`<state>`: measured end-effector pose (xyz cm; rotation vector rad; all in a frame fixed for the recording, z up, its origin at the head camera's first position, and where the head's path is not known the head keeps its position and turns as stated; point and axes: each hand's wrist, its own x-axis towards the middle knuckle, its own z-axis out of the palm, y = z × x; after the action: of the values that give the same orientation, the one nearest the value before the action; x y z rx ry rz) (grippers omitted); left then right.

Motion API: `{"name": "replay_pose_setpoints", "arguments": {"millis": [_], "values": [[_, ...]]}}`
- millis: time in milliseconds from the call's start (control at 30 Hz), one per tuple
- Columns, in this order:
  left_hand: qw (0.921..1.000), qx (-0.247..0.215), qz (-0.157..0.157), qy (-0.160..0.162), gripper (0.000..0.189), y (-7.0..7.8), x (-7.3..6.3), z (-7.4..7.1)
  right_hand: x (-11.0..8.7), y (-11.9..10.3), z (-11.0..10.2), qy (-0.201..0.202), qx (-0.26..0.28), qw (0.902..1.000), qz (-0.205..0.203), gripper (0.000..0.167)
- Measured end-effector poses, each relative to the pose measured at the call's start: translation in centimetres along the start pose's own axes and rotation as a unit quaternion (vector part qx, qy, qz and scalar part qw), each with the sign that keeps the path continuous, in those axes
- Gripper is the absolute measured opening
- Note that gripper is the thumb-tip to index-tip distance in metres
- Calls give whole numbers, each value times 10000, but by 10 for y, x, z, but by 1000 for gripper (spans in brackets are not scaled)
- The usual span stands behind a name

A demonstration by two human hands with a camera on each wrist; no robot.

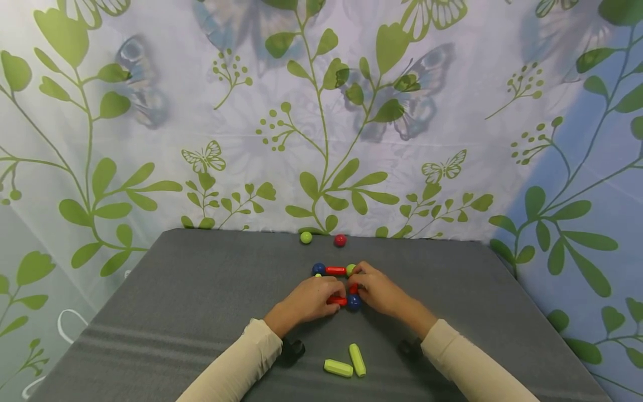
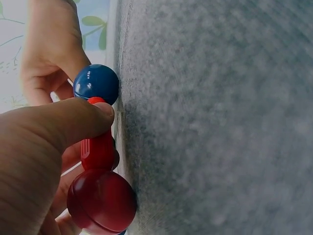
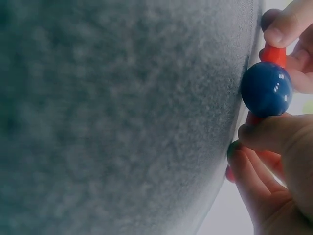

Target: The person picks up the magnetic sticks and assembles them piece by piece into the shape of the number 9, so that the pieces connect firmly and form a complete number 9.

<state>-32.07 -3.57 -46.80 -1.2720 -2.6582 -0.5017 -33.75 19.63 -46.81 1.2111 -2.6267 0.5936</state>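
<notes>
My left hand [image 1: 315, 297] pinches a red rod [image 2: 97, 149] between thumb and fingers. One end of that rod meets a blue ball [image 1: 354, 302]; the other meets a red ball [image 2: 101, 201], covered by the hand in the head view. My right hand [image 1: 383, 290] pinches a second red rod [image 1: 354, 288], which runs back from the same blue ball towards a green ball [image 1: 350, 270]. Along the far side, a third red rod [image 1: 335, 270] joins the green ball to another blue ball [image 1: 318, 269]. A bit of yellow-green shows just behind my left hand.
Two loose yellow-green rods [image 1: 339, 368] lie near the front of the grey table [image 1: 201, 290]. At the back edge sit a loose green ball [image 1: 306, 238] and a loose red ball [image 1: 340, 240]. A leaf-patterned curtain [image 1: 281, 167] hangs behind.
</notes>
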Motion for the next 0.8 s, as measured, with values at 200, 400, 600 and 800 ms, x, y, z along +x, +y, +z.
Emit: {"name": "replay_pose_setpoints", "arguments": {"millis": [200,400,600,800], "values": [[9999,144,32,24,17,-6,4,2,-14,-9,-9,-57,29,9999,79,33],[10000,79,17,38,17,-9,8,1,-36,-33,-19,-501,278,9983,74,38],[9999,92,49,106,16,-12,9,1,-56,-58,-22,-936,910,9903,-466,39],[10000,57,-6,54,16,-10,9,0,-68,-74,-22,-981,1211,9826,-1015,42]]}}
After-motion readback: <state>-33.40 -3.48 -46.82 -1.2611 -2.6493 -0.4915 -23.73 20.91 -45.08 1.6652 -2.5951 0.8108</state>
